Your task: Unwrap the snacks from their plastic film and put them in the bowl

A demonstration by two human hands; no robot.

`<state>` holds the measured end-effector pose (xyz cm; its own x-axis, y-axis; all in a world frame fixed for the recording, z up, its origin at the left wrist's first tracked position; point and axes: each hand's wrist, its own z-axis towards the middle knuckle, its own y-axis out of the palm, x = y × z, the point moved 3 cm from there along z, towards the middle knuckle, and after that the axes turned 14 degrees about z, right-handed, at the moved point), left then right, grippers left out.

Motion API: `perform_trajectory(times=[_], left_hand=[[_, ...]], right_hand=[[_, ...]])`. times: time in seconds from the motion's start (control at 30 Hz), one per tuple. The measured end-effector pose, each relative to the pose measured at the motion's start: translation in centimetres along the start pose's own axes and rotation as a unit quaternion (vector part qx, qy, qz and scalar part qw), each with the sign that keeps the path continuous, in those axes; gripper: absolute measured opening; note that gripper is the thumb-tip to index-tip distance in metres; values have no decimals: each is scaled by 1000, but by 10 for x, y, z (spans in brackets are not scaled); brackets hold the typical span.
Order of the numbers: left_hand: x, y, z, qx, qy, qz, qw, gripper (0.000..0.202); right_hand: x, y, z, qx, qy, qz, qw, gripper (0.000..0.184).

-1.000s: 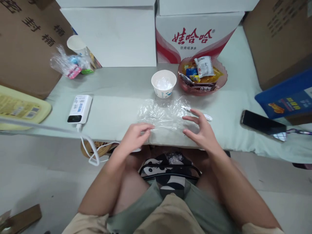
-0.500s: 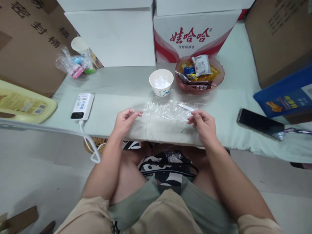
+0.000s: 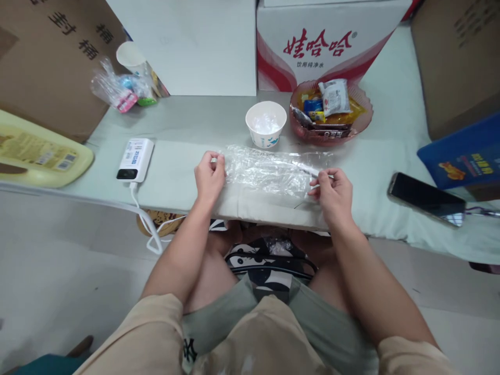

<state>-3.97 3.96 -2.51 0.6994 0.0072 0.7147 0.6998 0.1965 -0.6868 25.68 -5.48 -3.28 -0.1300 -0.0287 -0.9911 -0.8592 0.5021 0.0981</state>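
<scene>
Plastic film [image 3: 265,169], one sheet, is pinched by both left hand [image 3: 210,176] and right hand [image 3: 335,197].

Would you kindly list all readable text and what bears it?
"娃哈哈®": red-and-white box
"饮用纯净水": same box
"封": left carton
"桶", twice: same carton
Cut off: its top lettering
Too small or blurred: bottle, power bank, blue package, snack wrappers, right carton, clothing emblem
</scene>
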Motion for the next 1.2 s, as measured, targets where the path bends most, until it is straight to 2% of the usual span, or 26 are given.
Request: perform_trajectory(times=[0.07, 0.17, 0.27, 0.3, 0.47, 0.67, 0.73, 0.8, 0.87, 0.97, 1.07, 1.2], left_hand=[[2, 3, 3, 9, 5, 37, 999, 20], [7, 9, 8, 20, 13, 76, 997, 23], [9, 12, 12, 30, 8, 98, 995, 23], [9, 13, 13, 30, 5, 104, 994, 24], [7, 16, 17, 27, -3, 121, 992, 24], [4, 16, 17, 3, -26, 188, 982, 19], [2, 17, 17, 0, -11, 199, 980, 13], [1, 19, 18, -1, 27, 182, 983, 20], [1, 22, 19, -11, 60, 148, 987, 32], [1, 26, 23, -38, 64, 118, 990, 43], [4, 25, 25, -63, 53, 85, 993, 47], [9, 18, 26, -129, 29, -100, 986, 47]], right_hand=[[3, 1, 4, 26, 20, -31, 999, 31], [4, 0, 3, 18, 12, -94, 995, 31], [1, -3, -2, 2, -64, -156, 986, 51], [0, -4, -3, 0, -90, -176, 980, 51], [-1, -4, 6, 13, -183, -246, 952, 28], [3, 4, 17, 9, -237, -343, 909, 34], [1, 6, 14, 6, -261, -374, 890, 37], [-3, 8, 7, -1, -298, -388, 872, 36], [-6, 12, 1, -35, -329, -402, 854, 35], [-3, 22, -9, -166, -336, -435, 819, 39], [2, 31, -17, -291, -296, -471, 778, 41], [-1, 33, -30, -346, -223, -515, 752, 37]])
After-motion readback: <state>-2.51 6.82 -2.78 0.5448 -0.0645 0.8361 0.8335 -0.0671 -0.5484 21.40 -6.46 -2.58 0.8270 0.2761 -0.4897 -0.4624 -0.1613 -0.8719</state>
